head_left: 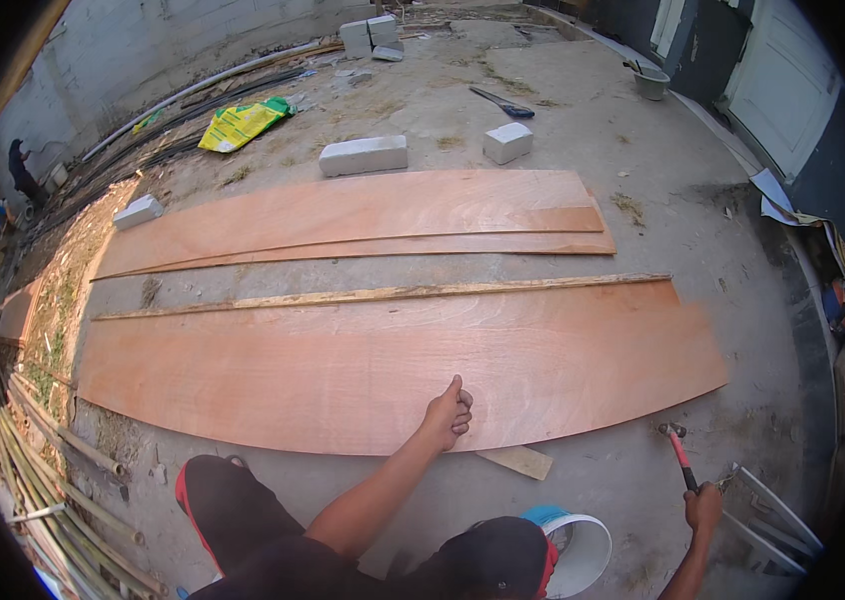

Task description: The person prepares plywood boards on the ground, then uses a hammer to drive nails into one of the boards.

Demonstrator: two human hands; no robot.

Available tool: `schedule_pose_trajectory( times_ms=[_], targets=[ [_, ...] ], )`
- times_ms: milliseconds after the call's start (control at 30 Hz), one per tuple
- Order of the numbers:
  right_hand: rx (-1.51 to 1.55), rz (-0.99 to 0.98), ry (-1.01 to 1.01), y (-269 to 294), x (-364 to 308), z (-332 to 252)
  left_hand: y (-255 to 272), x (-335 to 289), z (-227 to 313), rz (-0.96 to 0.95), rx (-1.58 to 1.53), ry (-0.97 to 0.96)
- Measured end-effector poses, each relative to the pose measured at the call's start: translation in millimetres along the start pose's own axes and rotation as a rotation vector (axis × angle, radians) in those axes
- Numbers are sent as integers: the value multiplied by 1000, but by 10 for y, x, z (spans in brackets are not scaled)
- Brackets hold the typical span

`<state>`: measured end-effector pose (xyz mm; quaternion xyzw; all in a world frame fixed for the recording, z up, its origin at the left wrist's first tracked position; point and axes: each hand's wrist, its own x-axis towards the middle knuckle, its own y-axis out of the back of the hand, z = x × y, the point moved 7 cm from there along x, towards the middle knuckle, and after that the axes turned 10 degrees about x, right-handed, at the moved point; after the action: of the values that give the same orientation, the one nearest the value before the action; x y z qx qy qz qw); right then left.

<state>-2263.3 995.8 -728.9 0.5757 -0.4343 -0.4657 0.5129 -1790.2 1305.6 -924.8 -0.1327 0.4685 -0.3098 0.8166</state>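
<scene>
My right hand is wrapped round the black grip of a hammer with a red shaft, held off to the right past the plywood's near edge. My left hand is over the near edge of a wide plywood sheet, its fingers curled and its thumb pointing up; whatever they hold, if anything, is hidden. A rough wooden strip lies along the sheet's far edge. Under the near edge pokes out a short piece of board.
Beyond lie stacked plywood strips and pale blocks. A white bucket stands by my right knee. Bamboo poles are at left, a handsaw and a yellow-green sack farther off. Another person is at far left.
</scene>
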Motion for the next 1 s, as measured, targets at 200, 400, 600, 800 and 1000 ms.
schedule_pose_trajectory(
  times_ms=[200,400,600,800,1000],
  targets=[
    [-144,-83,169,1055,-1101,-1933,385,-158,-35,-5,-170,57],
    [-210,-300,379,733,-2047,-3274,451,-495,386,-177,-239,74],
    [-395,-468,367,126,-2646,-3871,653,-699,1106,-246,-449,34],
    [-420,-383,342,203,-2730,-4343,1251,-926,1806,-260,-681,-34],
    [-403,-504,253,-303,-2420,-3499,1140,-980,1482,-219,-750,85]
  ],
)
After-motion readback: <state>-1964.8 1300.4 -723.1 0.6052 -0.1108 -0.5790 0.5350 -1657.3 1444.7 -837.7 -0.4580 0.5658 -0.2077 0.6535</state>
